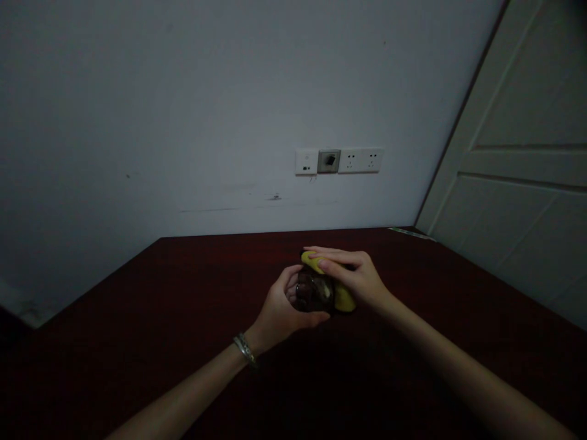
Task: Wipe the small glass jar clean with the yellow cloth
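Over a dark red table [160, 318], my left hand [282, 308] curls around a small clear glass cup or jar [313, 292] from the left. My right hand [355, 275] presses a yellow cloth or sponge [343, 297] against the top and right side of the glass, fingers laid flat over it. A thin bracelet [244, 349] sits on my left wrist. The scene is dim and the glass's contents cannot be made out.
A white wall stands behind the table with a row of sockets and a switch [338, 161]. A pale door [523, 153] is at the right. A thin flat strip [410, 232] lies at the table's far right corner.
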Available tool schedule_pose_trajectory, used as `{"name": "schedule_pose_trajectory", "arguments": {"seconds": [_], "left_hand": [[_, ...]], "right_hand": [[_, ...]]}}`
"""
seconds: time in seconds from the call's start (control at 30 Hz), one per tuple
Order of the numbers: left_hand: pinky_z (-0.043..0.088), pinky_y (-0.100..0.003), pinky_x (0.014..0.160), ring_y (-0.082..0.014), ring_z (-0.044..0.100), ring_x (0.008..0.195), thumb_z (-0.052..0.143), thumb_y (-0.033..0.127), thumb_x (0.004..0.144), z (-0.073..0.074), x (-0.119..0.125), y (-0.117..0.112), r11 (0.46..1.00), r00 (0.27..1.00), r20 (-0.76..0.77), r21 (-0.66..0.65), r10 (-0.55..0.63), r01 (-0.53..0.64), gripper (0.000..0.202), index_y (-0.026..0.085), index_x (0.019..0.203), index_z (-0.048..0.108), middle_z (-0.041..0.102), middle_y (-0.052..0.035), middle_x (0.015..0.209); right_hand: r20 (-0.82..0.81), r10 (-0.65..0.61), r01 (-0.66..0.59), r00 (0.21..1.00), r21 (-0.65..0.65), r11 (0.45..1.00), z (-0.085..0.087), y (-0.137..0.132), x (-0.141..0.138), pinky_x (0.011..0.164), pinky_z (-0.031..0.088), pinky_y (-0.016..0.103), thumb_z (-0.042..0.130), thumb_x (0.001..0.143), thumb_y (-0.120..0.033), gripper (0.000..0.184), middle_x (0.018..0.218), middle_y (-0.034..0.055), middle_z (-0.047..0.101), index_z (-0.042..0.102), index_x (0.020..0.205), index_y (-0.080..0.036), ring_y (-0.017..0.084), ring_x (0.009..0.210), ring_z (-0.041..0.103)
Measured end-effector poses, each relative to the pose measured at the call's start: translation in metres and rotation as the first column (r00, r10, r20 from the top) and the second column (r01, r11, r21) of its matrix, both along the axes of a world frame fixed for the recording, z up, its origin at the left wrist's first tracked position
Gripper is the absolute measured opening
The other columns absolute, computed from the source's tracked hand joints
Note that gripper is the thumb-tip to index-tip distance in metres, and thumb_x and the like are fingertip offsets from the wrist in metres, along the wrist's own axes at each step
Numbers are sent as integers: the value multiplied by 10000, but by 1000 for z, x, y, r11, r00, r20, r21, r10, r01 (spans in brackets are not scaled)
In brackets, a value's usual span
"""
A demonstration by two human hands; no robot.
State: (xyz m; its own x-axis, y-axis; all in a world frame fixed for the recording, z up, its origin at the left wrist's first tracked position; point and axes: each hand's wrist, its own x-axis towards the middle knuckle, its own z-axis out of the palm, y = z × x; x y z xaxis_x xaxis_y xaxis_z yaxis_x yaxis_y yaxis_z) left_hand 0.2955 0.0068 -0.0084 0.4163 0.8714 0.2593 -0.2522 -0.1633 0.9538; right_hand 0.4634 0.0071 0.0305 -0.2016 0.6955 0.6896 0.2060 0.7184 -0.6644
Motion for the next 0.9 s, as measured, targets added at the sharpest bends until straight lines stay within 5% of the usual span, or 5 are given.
{"name": "schedule_pose_trajectory", "arguments": {"seconds": [0.13, 0.33, 0.47, 0.67, 0.9], "left_hand": [[485, -346, 875, -250, 605, 1039, 844, 79, 455, -1, 1, 1, 1000, 1000, 22, -7, 11, -11, 750, 177, 1099, 472, 618, -114, 1132], [522, -305, 780, -237, 647, 943, 854, 106, 454, -5, 1, 6, 999, 997, 51, -17, 52, -51, 701, 190, 1051, 495, 658, -68, 1026], [510, -301, 812, -250, 622, 1011, 854, 96, 438, -2, -3, 5, 1000, 999, 34, 1, 14, -14, 725, 185, 1063, 497, 641, -88, 1090], [491, -308, 842, -232, 625, 986, 852, 106, 453, 2, -4, 2, 998, 997, 73, -63, 9, -5, 758, 160, 1120, 495, 648, -104, 1080], [473, -294, 856, -208, 620, 976, 812, 204, 597, 4, -4, 3, 996, 984, 180, -88, 14, 2, 579, 142, 1114, 559, 660, -100, 1098]], "right_hand": [[57, -28, 18, 998, 164, 986, 1, -5, -2, 917, 508, 466, 613, 837, -220, 220, 1045, 31, 722, 704, 1019, -305, 229, 1059, 642], [385, -182, -33, 905, 490, 871, 3, -16, -2, 907, 493, 496, 635, 820, -229, 272, 1256, 37, 615, 677, 1079, -299, 256, 1131, 575], [297, -123, -20, 947, 436, 900, 6, -13, 0, 912, 501, 471, 614, 839, -214, 267, 1133, 26, 689, 676, 1084, -301, 240, 1103, 609], [-29, -95, 98, 995, 104, 990, 2, -4, -1, 872, 552, 402, 601, 844, -207, 219, 1036, 19, 724, 708, 1013, -294, 209, 981, 679], [33, -183, 155, 983, 405, 901, 1, -15, -9, 922, 498, 478, 633, 804, -133, 337, 1148, 41, 673, 669, 1097, -297, 254, 1088, 627]]}}
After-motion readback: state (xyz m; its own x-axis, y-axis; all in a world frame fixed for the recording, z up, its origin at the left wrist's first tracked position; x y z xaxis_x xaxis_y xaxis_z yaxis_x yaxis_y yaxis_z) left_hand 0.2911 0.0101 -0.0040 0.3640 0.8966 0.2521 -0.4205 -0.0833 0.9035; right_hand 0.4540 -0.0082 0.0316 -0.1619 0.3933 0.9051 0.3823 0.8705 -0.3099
